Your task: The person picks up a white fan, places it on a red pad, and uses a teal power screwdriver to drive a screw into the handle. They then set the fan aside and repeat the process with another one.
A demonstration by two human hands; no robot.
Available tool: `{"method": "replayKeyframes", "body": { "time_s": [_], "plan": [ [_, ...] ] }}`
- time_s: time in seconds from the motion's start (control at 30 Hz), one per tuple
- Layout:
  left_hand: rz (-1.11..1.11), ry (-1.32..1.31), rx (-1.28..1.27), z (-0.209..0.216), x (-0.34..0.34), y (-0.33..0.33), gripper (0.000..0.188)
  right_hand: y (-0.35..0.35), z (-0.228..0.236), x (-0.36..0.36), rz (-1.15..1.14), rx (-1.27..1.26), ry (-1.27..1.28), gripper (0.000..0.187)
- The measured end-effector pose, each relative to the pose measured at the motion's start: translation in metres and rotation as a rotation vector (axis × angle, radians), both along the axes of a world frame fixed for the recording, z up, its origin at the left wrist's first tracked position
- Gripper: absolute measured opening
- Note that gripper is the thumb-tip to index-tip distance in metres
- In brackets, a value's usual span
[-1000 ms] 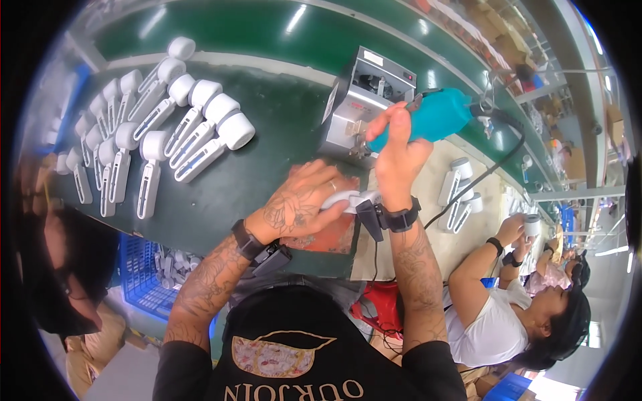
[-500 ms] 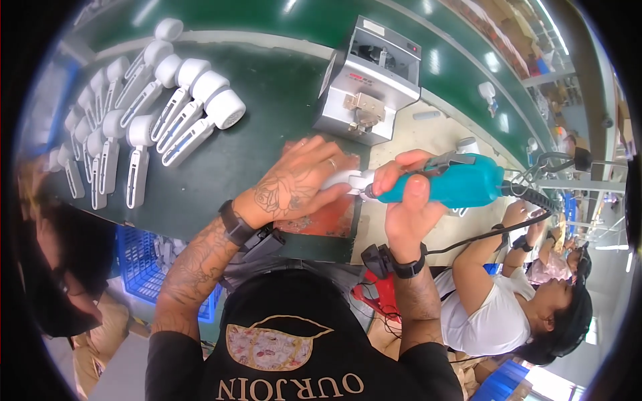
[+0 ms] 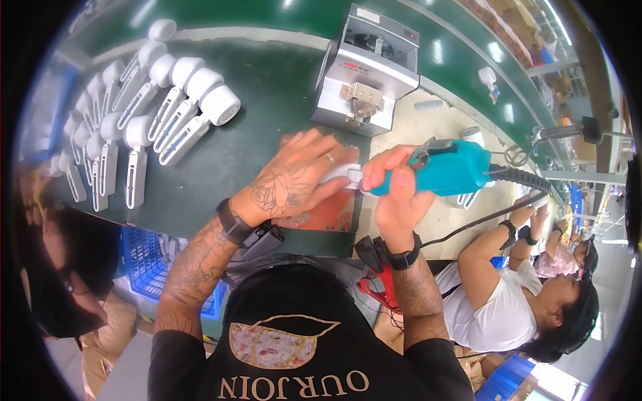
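Note:
My left hand [image 3: 294,170], palm down over a worn red patch [image 3: 328,217] on the green table, is closed round a white plastic piece [image 3: 342,175]. Most of that piece is hidden under the fingers. My right hand [image 3: 400,194] grips a teal electric screwdriver [image 3: 458,170], held level with its tip pointing left at the white piece. Fingers cover the tip, so I cannot tell whether it touches. From its right end runs a black cable [image 3: 518,175].
Several white handheld fans [image 3: 219,105] lie in rows on the table's left. A grey metal machine [image 3: 364,80] stands behind my hands. A blue basket [image 3: 144,267] is below the table edge. On the right a co-worker in a white shirt [image 3: 495,307] sits close.
My right hand and the screwdriver have shifted slightly left, closer to the white piece. The right fingers now wrap further round the tool's front. My left hand has stayed nearly in place.

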State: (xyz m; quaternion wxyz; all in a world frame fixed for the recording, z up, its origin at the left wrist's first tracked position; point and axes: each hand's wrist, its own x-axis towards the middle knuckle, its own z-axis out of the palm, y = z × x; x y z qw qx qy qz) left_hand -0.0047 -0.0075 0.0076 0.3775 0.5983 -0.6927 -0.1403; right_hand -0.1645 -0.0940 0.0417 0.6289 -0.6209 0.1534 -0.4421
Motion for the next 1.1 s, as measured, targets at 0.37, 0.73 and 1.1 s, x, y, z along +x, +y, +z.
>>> {"method": "replayKeyframes", "body": {
  "time_s": [0.37,0.73,1.1],
  "plan": [
    [-0.099,-0.082,-0.171,0.003,-0.012,0.027,0.034,0.034,0.011,-0.033,-0.11,0.164,-0.034,0.05],
    [0.381,-0.454,-0.132,0.059,0.14,0.044,0.033,0.054,0.037,-0.092,-0.289,0.135,-0.13,0.064],
    [0.301,-0.501,-0.109,0.045,0.241,-0.021,0.029,0.062,0.03,-0.097,-0.249,0.249,-0.102,0.063]
  ]
}}
